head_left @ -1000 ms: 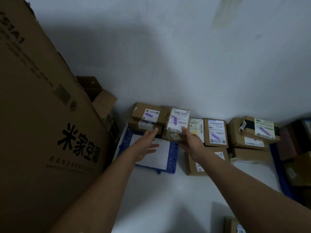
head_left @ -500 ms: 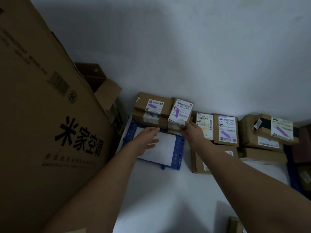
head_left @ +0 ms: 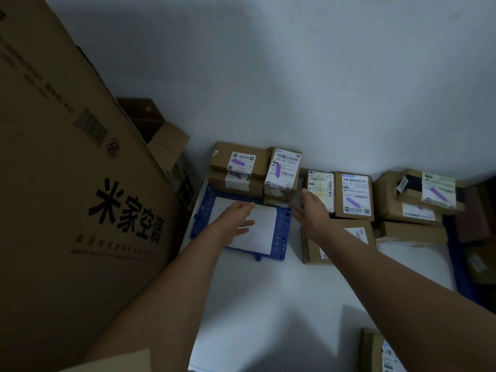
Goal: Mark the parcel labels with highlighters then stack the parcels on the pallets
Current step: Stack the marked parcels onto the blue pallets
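Parcels of brown cardboard with white printed labels sit against the pale wall in the head view. One small parcel [head_left: 282,176] with a purple stroke on its label stands on top of another at the back right corner of a blue plastic pallet [head_left: 281,232], a flat grid with round holes along its rim. Just to its left are two stacked parcels [head_left: 237,170], their labels also marked purple. A white sheet [head_left: 257,232] covers the middle of the pallet.

Right hand [head_left: 311,210] hovers just below and beside the small parcel, fingers straight and spread, gripping nothing. Left hand [head_left: 236,218] is over the white sheet, fingers loosely extended, holding nothing.

To the right, off the blue pallet, lie a parcel with a yellow-marked label [head_left: 320,190], a purple-marked parcel [head_left: 354,196], and a bulkier stack [head_left: 413,200] near the frame's edge. A large printed carton [head_left: 67,197] leans along the left side, crowding the pallet's left edge. The front half of the pallet and the pale floor [head_left: 268,304] between the forearms are open.
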Tool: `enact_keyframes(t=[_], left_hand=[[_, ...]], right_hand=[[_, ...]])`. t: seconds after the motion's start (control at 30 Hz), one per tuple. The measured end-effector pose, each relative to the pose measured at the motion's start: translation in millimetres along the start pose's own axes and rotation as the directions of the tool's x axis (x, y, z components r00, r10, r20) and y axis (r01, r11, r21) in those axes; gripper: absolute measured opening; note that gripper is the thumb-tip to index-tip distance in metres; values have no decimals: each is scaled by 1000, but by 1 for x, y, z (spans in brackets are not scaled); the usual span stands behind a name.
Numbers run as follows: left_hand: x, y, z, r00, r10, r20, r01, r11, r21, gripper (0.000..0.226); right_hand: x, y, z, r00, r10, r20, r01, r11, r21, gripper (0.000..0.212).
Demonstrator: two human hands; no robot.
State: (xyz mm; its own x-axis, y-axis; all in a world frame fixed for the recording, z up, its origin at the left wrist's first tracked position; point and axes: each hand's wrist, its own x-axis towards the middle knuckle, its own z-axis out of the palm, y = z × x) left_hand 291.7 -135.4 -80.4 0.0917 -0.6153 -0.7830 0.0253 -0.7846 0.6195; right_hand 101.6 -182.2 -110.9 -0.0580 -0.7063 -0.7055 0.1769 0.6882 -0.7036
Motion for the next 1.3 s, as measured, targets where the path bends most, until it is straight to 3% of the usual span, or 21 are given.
enact_keyframes(t=[0.17,0.27,0.37,0.43,0.57,0.8,0.97,1.13,1.3], left_hand=[[-5,-18,29,999,0,33,-1,1000,29,25],[-8,-33,54,997,-25,69,21,998,61,24],[-9,-48,79,994,-58,90,50,995,91,29],[-9,-55,95,993,-79,85,69,991,111,30],[-8,-66,117,993,-89,72,77,985,157,28],[-3,-73,146,992,-90,89,67,969,236,65],[-2,-81,161,985,-107,132,72,966,250,56],[-1,-89,159,992,-118,51,102,965,241,42],[-8,-110,148,983,-184,28,176,967,182,47]], right_hand=[[-17,-2,-51,983,-91,-158,103,992,69,38],[-28,7,-98,935,-152,-321,161,987,2,33],[-40,24,-141,862,-131,-490,116,991,-60,32],[-47,33,-161,844,-129,-521,84,991,-109,34],[-52,49,-184,880,-81,-469,10,988,-152,42],[-45,56,-196,978,13,-208,-63,969,-239,46],[-41,58,-210,982,66,-175,-106,966,-234,59],[-44,64,-219,971,171,-164,-195,971,-139,34],[-53,81,-224,957,256,-139,-273,954,-125,50]])
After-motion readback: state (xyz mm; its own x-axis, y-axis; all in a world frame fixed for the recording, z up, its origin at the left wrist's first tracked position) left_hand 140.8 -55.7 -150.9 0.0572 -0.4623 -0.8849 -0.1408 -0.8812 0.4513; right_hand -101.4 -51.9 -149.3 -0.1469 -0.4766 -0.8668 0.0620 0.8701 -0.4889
